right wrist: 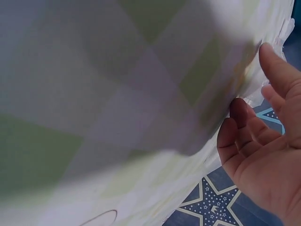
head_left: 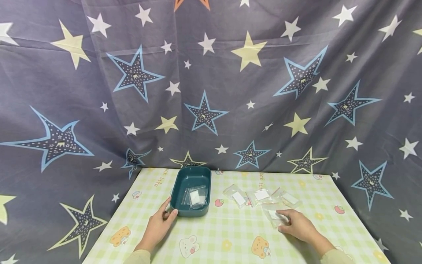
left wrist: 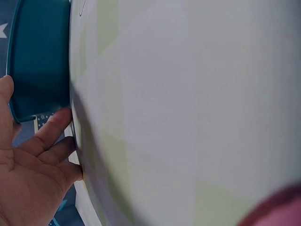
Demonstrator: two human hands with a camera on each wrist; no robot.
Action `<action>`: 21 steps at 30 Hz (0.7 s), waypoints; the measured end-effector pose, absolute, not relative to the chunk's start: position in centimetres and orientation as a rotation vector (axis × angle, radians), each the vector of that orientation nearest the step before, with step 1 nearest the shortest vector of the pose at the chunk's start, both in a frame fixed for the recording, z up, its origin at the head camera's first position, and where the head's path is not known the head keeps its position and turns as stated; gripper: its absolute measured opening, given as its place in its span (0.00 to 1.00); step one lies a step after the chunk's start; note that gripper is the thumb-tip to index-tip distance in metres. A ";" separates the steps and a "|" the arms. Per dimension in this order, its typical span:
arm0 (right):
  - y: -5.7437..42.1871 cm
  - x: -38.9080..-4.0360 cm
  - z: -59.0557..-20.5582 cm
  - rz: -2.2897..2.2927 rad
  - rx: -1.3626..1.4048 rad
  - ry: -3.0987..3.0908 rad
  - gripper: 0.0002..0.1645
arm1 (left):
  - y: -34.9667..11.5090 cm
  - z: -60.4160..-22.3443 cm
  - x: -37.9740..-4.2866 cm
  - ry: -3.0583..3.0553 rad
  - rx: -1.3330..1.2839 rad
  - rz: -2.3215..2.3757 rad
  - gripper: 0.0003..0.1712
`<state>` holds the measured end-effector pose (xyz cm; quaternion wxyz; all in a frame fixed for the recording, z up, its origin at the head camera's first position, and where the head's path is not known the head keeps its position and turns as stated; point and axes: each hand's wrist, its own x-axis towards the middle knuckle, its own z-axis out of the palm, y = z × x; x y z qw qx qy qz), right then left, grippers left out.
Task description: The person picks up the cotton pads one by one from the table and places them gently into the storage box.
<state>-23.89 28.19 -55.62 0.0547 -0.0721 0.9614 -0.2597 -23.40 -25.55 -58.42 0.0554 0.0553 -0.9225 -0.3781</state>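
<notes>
My left hand (head_left: 159,225) rests at the near left corner of a teal rectangular tray (head_left: 207,210), thumb on its near side and index finger along its left side. In the left wrist view, the thumb touches the tray's rim (left wrist: 10,61) while the other fingers extend down to the tabletop. Inside the tray lie clear plastic bags with a white piece (head_left: 197,197) showing. My right hand (head_left: 300,224) is over a small clear zip bag (head_left: 272,216), fingertips on it and thumb at its near edge. The right wrist view shows thumb and fingers spread apart.
Beyond the right hand lie more clear bags with white contents: a left one (head_left: 239,198), a middle one (head_left: 262,194) and a right one (head_left: 290,198). A green-checked cloth (head_left: 227,229) covers the table. A grey star-patterned curtain (head_left: 211,73) hangs behind and beside it.
</notes>
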 end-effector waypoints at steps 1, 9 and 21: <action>28.2 -23.9 -55.7 -0.783 -0.220 2.924 0.39 | -25.5 -58.4 -23.4 -2.801 0.168 -1.148 0.40; 28.4 -23.9 -55.8 -0.790 -0.249 2.953 0.34 | -25.4 -58.1 -23.3 -2.810 0.176 -1.146 0.40; 28.8 -23.9 -55.8 -0.887 -0.185 2.987 0.21 | -25.2 -58.0 -23.2 -2.815 0.180 -1.146 0.40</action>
